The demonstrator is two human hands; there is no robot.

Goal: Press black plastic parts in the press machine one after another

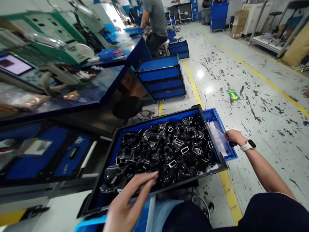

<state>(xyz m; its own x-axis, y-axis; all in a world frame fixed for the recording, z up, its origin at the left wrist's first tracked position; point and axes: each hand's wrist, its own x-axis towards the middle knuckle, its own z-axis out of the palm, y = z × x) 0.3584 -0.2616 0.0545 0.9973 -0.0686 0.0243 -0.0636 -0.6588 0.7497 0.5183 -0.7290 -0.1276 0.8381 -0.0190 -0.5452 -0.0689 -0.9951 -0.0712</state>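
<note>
Scuffed floor (265,135) beyond the right hand (235,138)
Ahead of that hand lies a green arrow sign (233,95); farther off stand cardboard boxes (239,23). Ahead of the left hand (127,201) is a black stool (127,107); ahead and leftward, a lit screen (14,64).

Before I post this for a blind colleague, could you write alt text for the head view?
A person's left hand is over a black-rimmed blue bin heaped with glossy black parts; their right hand holds a small black item by a smaller blue bin. Beyond, a co-worker sits at a workbench.
</note>
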